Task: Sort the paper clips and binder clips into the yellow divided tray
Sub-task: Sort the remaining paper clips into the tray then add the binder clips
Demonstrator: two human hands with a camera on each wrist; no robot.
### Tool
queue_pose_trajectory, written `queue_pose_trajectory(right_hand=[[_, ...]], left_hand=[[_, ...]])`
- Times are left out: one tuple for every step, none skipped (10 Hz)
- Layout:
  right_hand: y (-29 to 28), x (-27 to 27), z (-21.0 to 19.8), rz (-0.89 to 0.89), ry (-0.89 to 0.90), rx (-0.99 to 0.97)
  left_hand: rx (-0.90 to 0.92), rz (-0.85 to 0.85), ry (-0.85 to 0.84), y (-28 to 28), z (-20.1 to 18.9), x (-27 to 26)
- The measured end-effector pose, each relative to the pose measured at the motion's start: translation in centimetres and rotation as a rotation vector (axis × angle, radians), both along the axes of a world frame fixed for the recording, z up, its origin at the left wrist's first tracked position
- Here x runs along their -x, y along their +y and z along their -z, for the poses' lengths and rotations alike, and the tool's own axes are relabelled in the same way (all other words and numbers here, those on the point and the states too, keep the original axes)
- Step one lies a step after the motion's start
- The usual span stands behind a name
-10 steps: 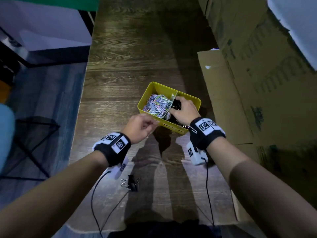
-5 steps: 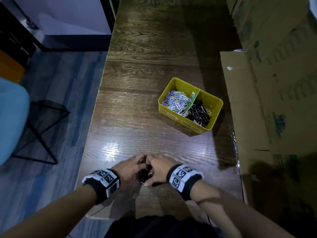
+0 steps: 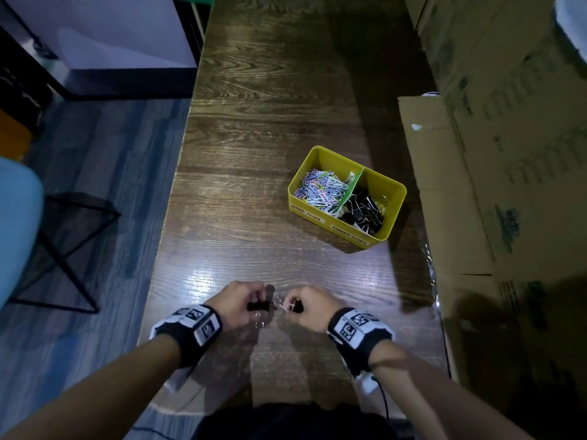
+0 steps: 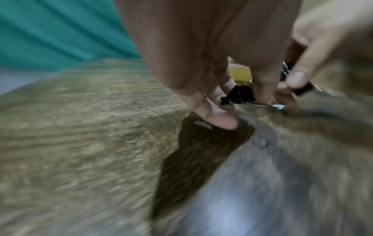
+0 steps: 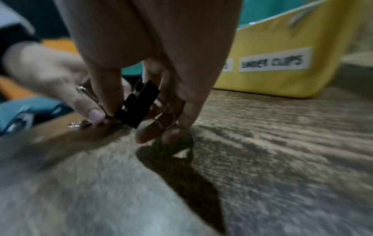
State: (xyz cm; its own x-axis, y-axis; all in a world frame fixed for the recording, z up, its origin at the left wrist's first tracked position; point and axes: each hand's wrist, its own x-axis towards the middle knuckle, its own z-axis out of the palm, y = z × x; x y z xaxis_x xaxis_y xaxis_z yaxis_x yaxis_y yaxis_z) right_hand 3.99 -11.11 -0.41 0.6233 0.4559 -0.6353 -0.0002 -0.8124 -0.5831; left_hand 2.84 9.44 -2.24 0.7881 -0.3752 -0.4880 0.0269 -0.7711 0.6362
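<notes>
The yellow divided tray (image 3: 305, 208) stands on the wooden table, right of centre. Coloured paper clips (image 3: 320, 188) fill its left compartment and black binder clips (image 3: 365, 211) its right one. Both hands are low over the table near its front edge. My left hand (image 3: 254, 301) pinches a black binder clip (image 4: 236, 94) between thumb and fingers. Beside it, my right hand (image 3: 300, 304) pinches a second black binder clip (image 5: 139, 105), tilted, with its wire handles showing. In the right wrist view the tray (image 5: 282, 47) carries a label reading BINDER CLIPS.
Large cardboard boxes (image 3: 508, 154) line the table's right side, close to the tray. The table's left edge drops to a blue-grey floor (image 3: 111, 185) with a black wire stand (image 3: 63, 242). Cables run from the wristbands toward the front edge.
A second ago both hands were at the tray. They came back to the front edge, met over two binder clips, and now sit slightly apart, each pinching one clip.
</notes>
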Motion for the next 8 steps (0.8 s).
queue_pose_trajectory(right_hand=[[-2.2, -1.1, -1.5, 0.298, 0.053, -0.189], [-4.5, -2.8, -3.8, 0.564, 0.062, -0.413], [-6.7, -4.9, -6.1, 0.764, 0.001, -0.601], [-8.8, -7.6, -7.7, 0.945, -0.110, -0.643], [-10.8, -10.4, -7.8, 1.130, -0.206, -0.621], [-12.0, -12.7, -6.5, 1.171, -0.171, -0.515], [-12.5, -13.8, -4.5, 1.013, -0.093, -0.386], [-12.4, -14.0, -4.2, 0.873, -0.071, -0.311]], left_hand=[[0.339, -0.430, 0.318, -0.9, -1.0, -2.3], [0.620, -0.602, 0.436, -3.3, -4.2, -5.4], [0.806, -0.608, 0.460, -6.4, -7.8, -8.8], [0.828, -0.517, 0.421, -10.2, -10.4, -11.9], [0.749, -0.420, 0.375, -14.6, -12.2, -14.2], [0.573, -0.344, 0.328, -18.3, -12.6, -15.9], [0.324, -0.329, 0.239, -19.9, -11.8, -17.1], [0.123, -0.315, 0.050, -19.6, -10.9, -17.3]])
